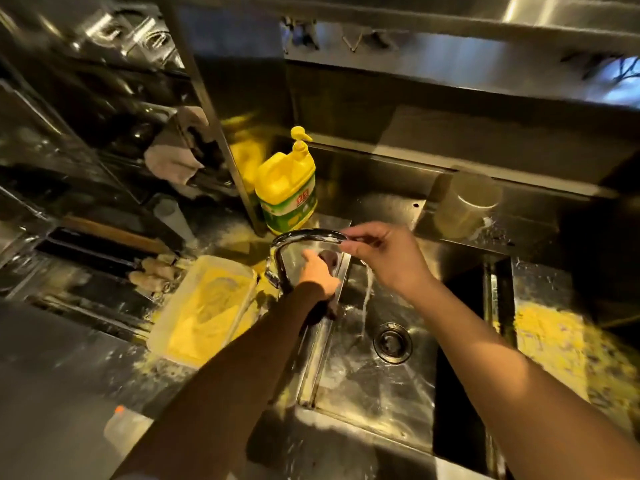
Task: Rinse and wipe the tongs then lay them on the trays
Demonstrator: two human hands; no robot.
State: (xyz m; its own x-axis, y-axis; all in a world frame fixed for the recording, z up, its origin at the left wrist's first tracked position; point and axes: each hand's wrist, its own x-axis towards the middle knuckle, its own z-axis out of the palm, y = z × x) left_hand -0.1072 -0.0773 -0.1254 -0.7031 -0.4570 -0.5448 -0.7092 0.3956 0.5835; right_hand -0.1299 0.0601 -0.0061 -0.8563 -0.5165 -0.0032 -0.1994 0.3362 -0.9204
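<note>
Pinching the spout end of the faucet [304, 237], the right hand [384, 258] hovers over the sink [374, 386], water streaming below it toward the drain [392, 342]. Left of the spout, the left hand [317, 275] grips a dark object (tongs? cannot tell) at the faucet's base. Behind the faucet stands a yellow soap bottle [287, 188].

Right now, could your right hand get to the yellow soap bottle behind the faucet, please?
Probably yes: the right hand rests on the faucet spout, and the soap bottle stands just beyond it with nothing between.

Soap bottle [286, 181] behind faucet [304, 237]
</note>
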